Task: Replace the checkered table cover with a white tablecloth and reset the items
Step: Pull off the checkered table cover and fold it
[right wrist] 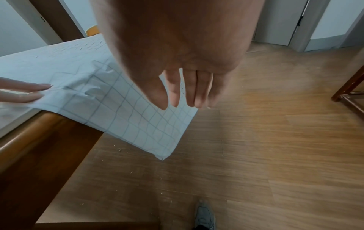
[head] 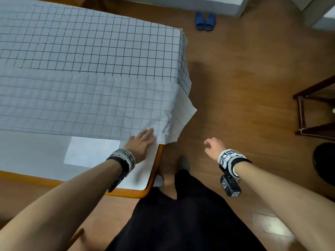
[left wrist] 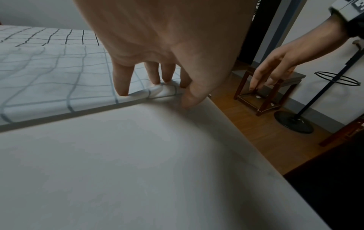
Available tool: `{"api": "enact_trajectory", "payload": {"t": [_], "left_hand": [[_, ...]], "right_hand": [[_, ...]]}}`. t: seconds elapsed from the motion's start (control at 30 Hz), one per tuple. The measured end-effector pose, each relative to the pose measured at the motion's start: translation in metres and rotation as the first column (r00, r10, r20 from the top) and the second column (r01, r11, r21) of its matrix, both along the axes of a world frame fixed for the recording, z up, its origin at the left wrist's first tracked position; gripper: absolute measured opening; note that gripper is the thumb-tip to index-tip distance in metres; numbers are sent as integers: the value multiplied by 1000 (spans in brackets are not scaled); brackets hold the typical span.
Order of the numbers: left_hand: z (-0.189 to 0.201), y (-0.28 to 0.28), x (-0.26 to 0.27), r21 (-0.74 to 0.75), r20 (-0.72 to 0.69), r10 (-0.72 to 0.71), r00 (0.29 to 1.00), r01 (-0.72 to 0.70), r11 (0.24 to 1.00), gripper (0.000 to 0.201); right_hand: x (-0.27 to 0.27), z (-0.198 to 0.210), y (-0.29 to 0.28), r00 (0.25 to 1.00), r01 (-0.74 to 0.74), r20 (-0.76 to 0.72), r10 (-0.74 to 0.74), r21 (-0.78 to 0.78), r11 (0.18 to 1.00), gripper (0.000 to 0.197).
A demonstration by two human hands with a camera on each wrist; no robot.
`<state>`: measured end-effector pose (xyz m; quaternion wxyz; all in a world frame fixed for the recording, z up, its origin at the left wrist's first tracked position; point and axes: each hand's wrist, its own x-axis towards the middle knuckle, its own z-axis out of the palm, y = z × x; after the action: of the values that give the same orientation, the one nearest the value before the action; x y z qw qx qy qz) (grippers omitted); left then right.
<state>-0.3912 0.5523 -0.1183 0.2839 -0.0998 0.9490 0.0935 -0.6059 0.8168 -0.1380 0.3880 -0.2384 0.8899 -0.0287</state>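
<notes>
The table (head: 154,178) has an orange-brown wooden rim with a rounded near corner; its top surface shows white along the near side. The checkered cover (head: 90,51) lies across most of the table, its near portion folded back over itself so the grid shows faint and pale there, while the far portion carries dark lines. The fold's edge runs across the table just ahead of the exposed white strip. At the table's right side the cover hangs over the edge, and a creased corner (right wrist: 161,154) droops free beyond the rim, above the floor.

The left hand (head: 143,142) rests on the folded edge near the right end of the table. Its fingers (left wrist: 123,80) are fairly straight and slightly spread, tips pressing down on bunched cloth; the thumb tip touches the white surface beside the fold. No pinch on the cloth is evident.

The right hand (head: 214,146) is off the table, over the floor, well apart from the cover, holding nothing. Its fingers (right wrist: 189,88) hang extended and close together, relaxed.

The floor (head: 244,69) is brown wood-look plank. A pair of blue slippers (head: 205,21) sits by the far wall. A dark wooden stand (head: 315,109) is at the right, with a round black base (head: 324,160) near it. The person's grey shoe (right wrist: 204,216) is on the floor by the table.
</notes>
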Motion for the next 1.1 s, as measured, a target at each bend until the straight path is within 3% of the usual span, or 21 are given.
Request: {"api": "enact_trajectory", "payload": {"t": [0.1, 0.37, 0.53, 0.77, 0.93, 1.1], "left_hand": [[5, -2, 3, 30, 19, 24, 1000, -24, 999, 70], [37, -18, 21, 34, -105, 105, 989, -102, 994, 68], [51, -39, 46, 47, -129, 184, 974, -179, 983, 63], [64, -64, 103, 25, -153, 325, 933, -325, 945, 60], [75, -78, 140, 21, -173, 516, 839, -521, 854, 58], [83, -58, 194, 74, -155, 702, 695, -701, 709, 57]], "right_hand": [[-1, 2, -4, 1000, 0, 7, 0, 0, 1000, 36], [18, 27, -42, 997, -32, -70, 26, -82, 996, 38], [50, 51, -85, 984, -118, -154, 93, -161, 980, 38], [100, 76, -146, 962, -256, -156, 223, -239, 937, 40], [120, 83, -193, 892, -450, -161, 422, -229, 863, 42], [151, 71, -228, 822, -569, -128, 556, -235, 788, 43]]}}
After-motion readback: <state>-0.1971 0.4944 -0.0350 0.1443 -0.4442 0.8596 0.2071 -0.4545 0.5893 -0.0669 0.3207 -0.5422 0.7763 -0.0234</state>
